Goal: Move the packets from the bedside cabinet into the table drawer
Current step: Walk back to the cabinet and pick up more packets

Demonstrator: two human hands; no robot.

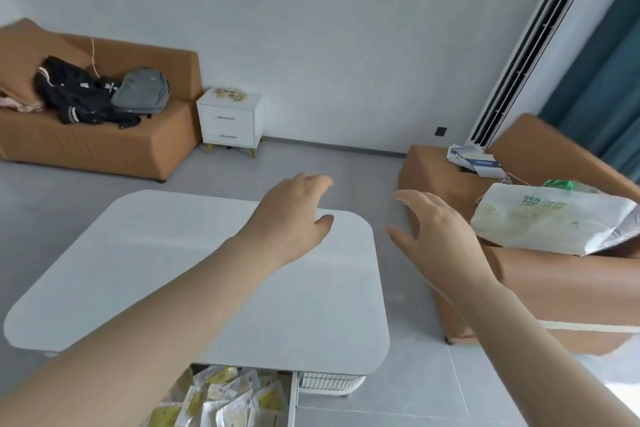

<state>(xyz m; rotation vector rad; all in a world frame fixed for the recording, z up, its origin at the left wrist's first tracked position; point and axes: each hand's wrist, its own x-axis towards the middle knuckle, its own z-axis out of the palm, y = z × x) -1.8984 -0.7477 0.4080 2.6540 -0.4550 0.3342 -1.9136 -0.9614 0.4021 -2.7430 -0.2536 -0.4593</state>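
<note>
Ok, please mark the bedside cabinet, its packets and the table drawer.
bedside cabinet (228, 120), head view, upper drawer front.
packets on cabinet (229, 94), head view, pile's middle.
table drawer (294, 397), head view, right wall.

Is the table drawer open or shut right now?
Open. The drawer sticks out from under the table, and packets show inside it.

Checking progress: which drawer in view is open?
The table drawer, pulled out below the white table and holding packets; the bedside cabinet has both its drawers shut.
</note>
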